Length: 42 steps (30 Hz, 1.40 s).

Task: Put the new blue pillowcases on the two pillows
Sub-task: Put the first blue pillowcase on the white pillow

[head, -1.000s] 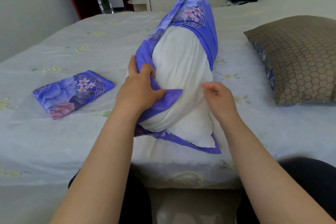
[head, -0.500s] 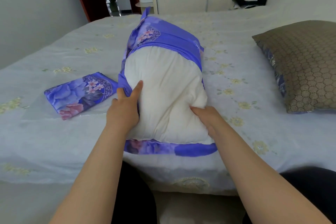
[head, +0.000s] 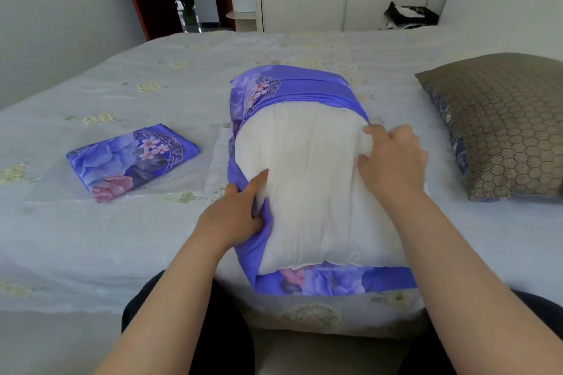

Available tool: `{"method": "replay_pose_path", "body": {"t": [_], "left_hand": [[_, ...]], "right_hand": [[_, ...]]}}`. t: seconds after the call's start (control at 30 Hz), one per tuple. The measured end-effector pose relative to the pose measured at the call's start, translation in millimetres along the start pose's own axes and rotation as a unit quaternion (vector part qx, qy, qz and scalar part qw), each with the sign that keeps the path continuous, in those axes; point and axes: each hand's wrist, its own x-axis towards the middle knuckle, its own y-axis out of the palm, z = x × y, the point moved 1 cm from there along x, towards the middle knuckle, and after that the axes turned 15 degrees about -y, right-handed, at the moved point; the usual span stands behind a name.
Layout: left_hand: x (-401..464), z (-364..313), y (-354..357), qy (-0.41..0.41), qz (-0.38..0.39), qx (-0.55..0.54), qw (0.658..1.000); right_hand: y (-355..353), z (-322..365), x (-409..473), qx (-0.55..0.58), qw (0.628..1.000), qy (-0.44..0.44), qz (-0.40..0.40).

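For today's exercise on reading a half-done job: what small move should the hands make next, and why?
Probably draw the blue pillowcase edge, gripped by the left hand, across the white pillow. Most of the pillow lies bare; the right hand rests on it.

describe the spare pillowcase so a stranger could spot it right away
Start at the bed with its pale embroidered cover. On its left part, left of the white pillow, lies the spare pillowcase. It alone is folded flat, untouched, blue with pink flowers.
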Motion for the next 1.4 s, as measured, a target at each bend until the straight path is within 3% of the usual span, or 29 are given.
{"method": "replay_pose_path", "body": {"t": [0.1, 0.2, 0.27, 0.33, 0.37, 0.43, 0.5, 0.63, 0.77, 0.9, 1.07, 1.17, 1.27, 1.34, 1.4], "left_hand": [[3.9, 16.9, -9.7, 0.004, 0.060, -0.009, 0.998], [0.9, 38.5, -17.4, -0.014, 0.115, -0.037, 0.993], [7.2, 47.5, -25.2, -0.048, 0.005, -0.046, 0.998], [18.9, 39.8, -41.6, -0.034, -0.158, -0.141, 0.977], [27.6, 28.7, -49.8, -0.004, -0.198, -0.193, 0.961], [53.6, -1.8, -56.5, 0.049, -0.203, -0.214, 0.954], [90.8, -34.0, -49.8, 0.070, -0.175, -0.169, 0.967], [152.2, -69.9, -27.3, 0.014, -0.112, -0.068, 0.991], [173.7, -86.8, -26.6, -0.039, -0.191, -0.074, 0.978], [163.3, -101.6, -20.9, 0.025, -0.280, -0.085, 0.956], [107.7, -114.2, -1.0, 0.110, -0.244, -0.004, 0.963], [92.7, -100.6, 10.4, 0.084, -0.216, 0.028, 0.972], [86.2, -87.6, 14.1, 0.070, -0.232, -0.022, 0.970], [80.3, -84.8, 12.8, 0.076, -0.240, -0.066, 0.966], [78.2, -84.1, 12.1, 0.083, -0.247, -0.092, 0.961]], "right_hand": [[12.2, 21.7, 38.0, 0.058, 0.996, -0.070, 0.015], [55.5, 40.9, 49.7, 0.068, 0.974, -0.102, 0.191], [84.5, 51.6, 39.5, 0.063, 0.949, -0.131, 0.281], [96.9, 58.0, 31.3, 0.048, 0.943, -0.155, 0.289], [97.9, 59.9, 29.6, 0.040, 0.943, -0.162, 0.287], [96.1, 59.1, 27.4, 0.034, 0.941, -0.164, 0.293], [96.0, 54.5, 25.6, 0.032, 0.940, -0.158, 0.301], [98.0, 42.3, 23.6, 0.021, 0.937, -0.156, 0.311], [100.0, 30.7, 27.7, 0.031, 0.937, -0.150, 0.313], [108.5, 25.5, 28.0, 0.035, 0.941, -0.131, 0.311], [115.9, 17.6, 39.0, 0.072, 0.941, -0.083, 0.320], [118.1, 20.0, 36.2, 0.039, 0.965, -0.093, 0.242], [118.3, 25.6, 15.7, 0.011, 0.996, -0.082, 0.016], [115.8, 27.4, 5.8, -0.004, 0.983, -0.104, -0.153], [113.6, 28.6, 8.9, -0.010, 0.966, -0.126, -0.226]]}}
